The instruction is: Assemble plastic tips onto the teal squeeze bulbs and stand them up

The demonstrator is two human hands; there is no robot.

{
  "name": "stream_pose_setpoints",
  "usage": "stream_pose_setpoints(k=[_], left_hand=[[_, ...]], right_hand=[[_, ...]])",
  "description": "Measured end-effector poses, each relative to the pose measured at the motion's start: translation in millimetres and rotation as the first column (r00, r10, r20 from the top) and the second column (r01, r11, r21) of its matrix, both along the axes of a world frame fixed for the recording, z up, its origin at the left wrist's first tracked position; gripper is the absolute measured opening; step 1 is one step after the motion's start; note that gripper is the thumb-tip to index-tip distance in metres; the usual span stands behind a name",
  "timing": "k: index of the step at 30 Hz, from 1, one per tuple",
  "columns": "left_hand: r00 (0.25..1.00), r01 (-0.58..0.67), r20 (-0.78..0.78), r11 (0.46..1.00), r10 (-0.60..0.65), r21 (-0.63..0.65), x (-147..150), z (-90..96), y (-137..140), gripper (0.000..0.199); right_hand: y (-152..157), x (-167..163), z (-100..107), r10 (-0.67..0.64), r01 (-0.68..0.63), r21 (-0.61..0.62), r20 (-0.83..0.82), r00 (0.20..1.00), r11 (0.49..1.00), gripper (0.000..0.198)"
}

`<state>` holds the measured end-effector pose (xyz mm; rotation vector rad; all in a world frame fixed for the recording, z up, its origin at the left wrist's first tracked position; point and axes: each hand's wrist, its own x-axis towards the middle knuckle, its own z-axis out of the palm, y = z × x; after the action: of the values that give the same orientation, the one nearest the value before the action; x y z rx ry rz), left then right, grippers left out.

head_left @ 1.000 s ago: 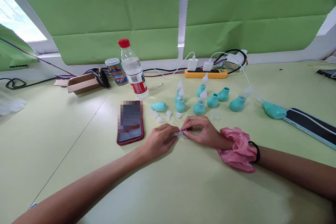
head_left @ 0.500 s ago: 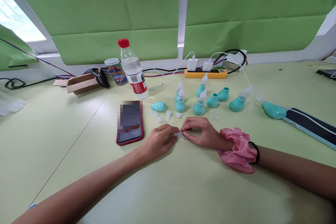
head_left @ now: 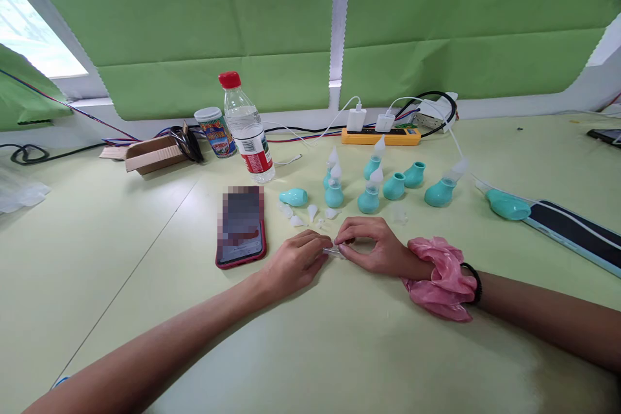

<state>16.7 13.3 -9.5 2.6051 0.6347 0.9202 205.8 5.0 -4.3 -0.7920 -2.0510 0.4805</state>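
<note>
Low over the table, my left hand and my right hand meet, fingertips almost touching. Between them is a small clear plastic piece, pinched by both; its exact kind is too small to make out. Just beyond my fingers lie several loose white tips and clear pieces. Behind those stand teal squeeze bulbs, one with a white tip fitted and one with a bare mouth. Another teal bulb lies on its side.
A phone in a red case lies left of my hands. Farther back stand a water bottle, a can, a cardboard box and an orange power strip. At the right, a teal bulb touches a dark tablet-like device.
Almost nothing differs. My fingers have shifted very slightly around the clear piece, and the whole view has moved a few pixels.
</note>
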Motion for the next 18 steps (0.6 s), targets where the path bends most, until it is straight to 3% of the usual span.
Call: stream_pose_setpoints(k=[6, 18], left_hand=[[0.999, -0.05, -0.001, 0.998, 0.05, 0.036, -0.1, -2.5, -0.9, 0.019], [1.0, 0.013, 0.018, 0.997, -0.015, 0.074, 0.2, -4.5, 0.3, 0.021]], right_hand=[[-0.1, -0.7, 0.1, -0.014, 0.014, 0.022, -0.006, 1.0, 1.0, 0.013], [-0.9, -1.3, 1.6, -0.002, 0.002, -0.002, 0.038, 0.999, 1.0, 0.013]])
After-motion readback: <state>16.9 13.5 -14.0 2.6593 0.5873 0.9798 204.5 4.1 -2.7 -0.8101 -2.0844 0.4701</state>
